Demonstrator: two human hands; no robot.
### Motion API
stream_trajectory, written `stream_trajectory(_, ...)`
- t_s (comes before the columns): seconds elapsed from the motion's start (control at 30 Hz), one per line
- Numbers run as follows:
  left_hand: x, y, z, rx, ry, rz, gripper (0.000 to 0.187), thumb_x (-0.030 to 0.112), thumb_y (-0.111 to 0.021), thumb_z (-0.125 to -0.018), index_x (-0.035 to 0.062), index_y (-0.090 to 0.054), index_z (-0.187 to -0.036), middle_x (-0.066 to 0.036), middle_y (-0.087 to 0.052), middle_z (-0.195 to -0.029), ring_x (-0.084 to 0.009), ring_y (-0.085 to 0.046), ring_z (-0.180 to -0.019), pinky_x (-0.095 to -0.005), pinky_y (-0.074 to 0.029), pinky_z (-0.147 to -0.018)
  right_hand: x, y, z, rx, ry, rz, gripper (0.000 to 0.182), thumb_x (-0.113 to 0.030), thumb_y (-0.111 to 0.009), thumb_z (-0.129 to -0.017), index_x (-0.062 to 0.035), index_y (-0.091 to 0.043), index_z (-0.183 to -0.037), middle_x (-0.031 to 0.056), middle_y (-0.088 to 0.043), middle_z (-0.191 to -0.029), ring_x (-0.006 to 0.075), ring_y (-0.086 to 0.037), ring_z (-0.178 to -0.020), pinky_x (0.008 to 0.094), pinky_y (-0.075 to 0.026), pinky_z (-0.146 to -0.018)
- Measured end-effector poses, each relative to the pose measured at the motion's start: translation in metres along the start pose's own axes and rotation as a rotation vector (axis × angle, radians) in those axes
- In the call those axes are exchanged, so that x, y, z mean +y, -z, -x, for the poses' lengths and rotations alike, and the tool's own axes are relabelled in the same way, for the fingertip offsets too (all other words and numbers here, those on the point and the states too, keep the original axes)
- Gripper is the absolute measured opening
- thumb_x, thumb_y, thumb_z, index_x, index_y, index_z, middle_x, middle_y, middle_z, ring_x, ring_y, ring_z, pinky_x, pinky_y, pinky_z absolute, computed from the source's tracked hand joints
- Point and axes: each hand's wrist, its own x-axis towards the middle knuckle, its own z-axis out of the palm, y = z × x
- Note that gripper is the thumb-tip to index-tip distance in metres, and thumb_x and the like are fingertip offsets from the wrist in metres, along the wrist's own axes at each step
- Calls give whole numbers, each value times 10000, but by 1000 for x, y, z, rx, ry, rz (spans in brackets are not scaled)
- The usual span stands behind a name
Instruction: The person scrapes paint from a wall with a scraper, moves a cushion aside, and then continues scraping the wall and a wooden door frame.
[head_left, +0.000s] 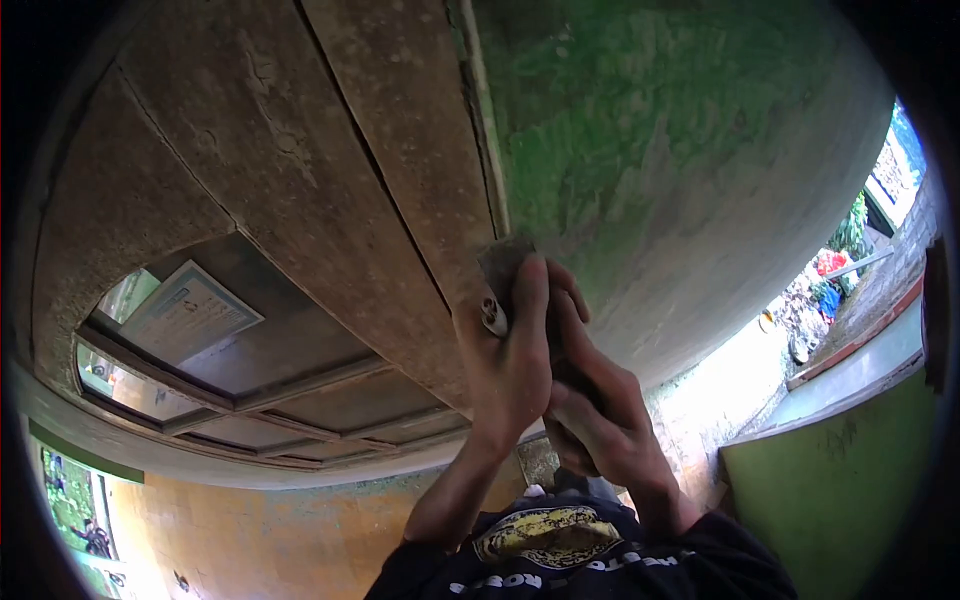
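Observation:
Both my hands are raised together in the middle of the head view, close to the seam where brown wooden boards meet a green wall. My left hand (510, 365) grips a flat grey blade (508, 258), its thumb lying along it. A short whitish tube (492, 314) with an open, rolled-looking end sticks out beside that thumb. My right hand (605, 410) is closed just behind and to the right, its fingers wrapped round the blade's lower part, which is largely hidden. The blade's tip overlaps the lower end of the pale edge strip (492, 150).
The weathered green wall (680, 140) curves away right. Brown boards (340, 200) with dark gaps fill the left, above a framed glass window (240, 400) holding a paper sheet (190, 310). A green panel (830, 480) stands lower right, near a bright opening with coloured items.

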Motion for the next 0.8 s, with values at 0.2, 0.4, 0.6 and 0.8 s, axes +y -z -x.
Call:
stream_trajectory(0.2,-3,3,0,-16,-6,-41,322,204,-471,-989,32,-565,-734,-31,-568,-649,-78,-501,-581,-235,-375,-528,4,-1,5,26,-87,-26,643,-40,-457,-915,-22,-174,-1492,106,-556,-1080,122,-516,-868,241,-412,-746)
stream_trajectory(0.4,7,1,-2,1,26,-8,309,185,-467,-992,29,-565,-744,-17,-544,-632,-73,-502,-591,-226,-372,-531,-15,-4,-2,-5,-61,-64,645,-41,-443,-924,-30,-149,-1499,25,-526,-875,57,-447,-662,218,-349,-563)
stream_trajectory(0.6,3,4,-4,-25,-11,18,296,179,-467,-990,30,-570,-756,-17,-547,-631,-74,-513,-596,-225,-386,-537,-8,-4,3,-1,-91,-126,662,-34,-438,-926,-43,-120,-1507,-2,-501,-839,60,-441,-636,221,-356,-555)
stream_trajectory(0.8,21,2,-12,-24,-28,-25,278,170,-474,-984,26,-574,-768,-33,-572,-647,-86,-520,-599,-228,-395,-544,-12,-11,-2,15,-27,-62,667,-39,-446,-926,-60,-123,-1510,0,-506,-824,44,-423,-607,207,-338,-522)
